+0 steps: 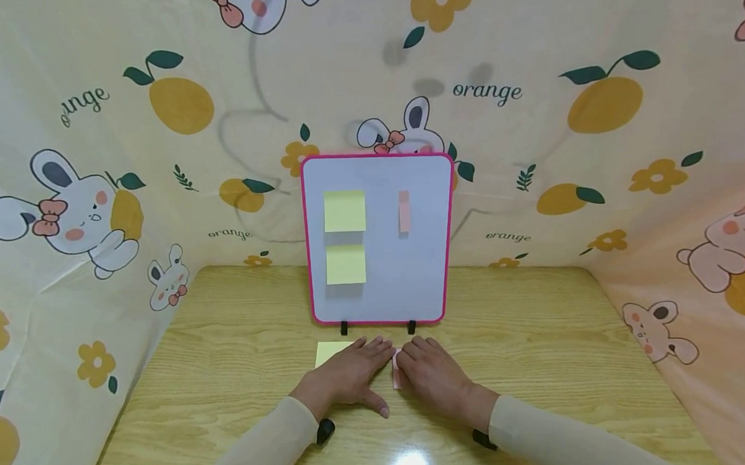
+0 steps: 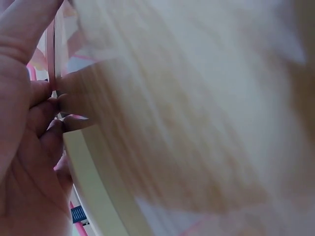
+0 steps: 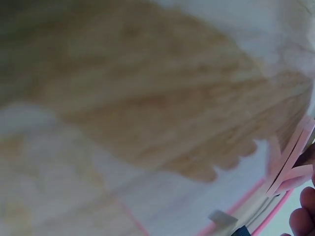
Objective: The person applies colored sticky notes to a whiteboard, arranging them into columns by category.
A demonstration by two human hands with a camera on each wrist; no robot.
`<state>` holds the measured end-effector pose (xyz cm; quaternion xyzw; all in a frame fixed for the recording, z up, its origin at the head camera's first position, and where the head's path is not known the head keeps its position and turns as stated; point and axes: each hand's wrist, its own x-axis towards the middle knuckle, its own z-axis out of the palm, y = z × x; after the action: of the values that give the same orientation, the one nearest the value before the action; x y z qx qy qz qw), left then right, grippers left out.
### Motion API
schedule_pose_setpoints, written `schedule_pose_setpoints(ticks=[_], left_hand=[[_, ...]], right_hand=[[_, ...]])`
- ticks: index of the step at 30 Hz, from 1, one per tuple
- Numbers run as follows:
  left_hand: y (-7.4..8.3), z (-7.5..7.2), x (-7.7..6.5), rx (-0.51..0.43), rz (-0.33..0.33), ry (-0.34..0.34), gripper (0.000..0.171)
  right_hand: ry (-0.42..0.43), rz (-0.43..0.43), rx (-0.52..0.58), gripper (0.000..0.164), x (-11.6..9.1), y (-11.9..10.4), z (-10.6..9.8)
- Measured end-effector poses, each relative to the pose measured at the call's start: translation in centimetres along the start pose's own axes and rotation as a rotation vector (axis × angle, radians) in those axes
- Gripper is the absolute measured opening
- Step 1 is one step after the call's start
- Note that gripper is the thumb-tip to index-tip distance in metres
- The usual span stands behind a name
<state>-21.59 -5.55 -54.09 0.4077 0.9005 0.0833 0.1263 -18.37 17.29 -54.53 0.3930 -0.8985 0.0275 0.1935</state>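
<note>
Just in front of the whiteboard, a narrow pink sticky note pad lies on the wooden table. My left hand stretches its fingers to the pad's far left side, palm down, partly covering a yellow sticky note pad. From the right, my right hand curls its fingers over the pink pad and pinches its top note. In the right wrist view that pink note bends up from the pad beside my fingertips. The left wrist view shows the yellow pad close by my left fingers.
Two yellow sticky notes are stuck one above the other on the board's left half. One pink note is on its upper right. Black feet prop the board up. Patterned cloth encloses the table at the back and sides.
</note>
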Motion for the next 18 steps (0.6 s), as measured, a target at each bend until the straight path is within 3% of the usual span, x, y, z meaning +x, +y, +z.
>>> schedule_pose_setpoints(ticks=[18], left_hand=[[0.23, -0.22, -0.09, 0.022, -0.004, 0.000, 0.118]], right_hand=[[-0.078, 0.015, -0.053, 0.012, 0.20, 0.32, -0.11]])
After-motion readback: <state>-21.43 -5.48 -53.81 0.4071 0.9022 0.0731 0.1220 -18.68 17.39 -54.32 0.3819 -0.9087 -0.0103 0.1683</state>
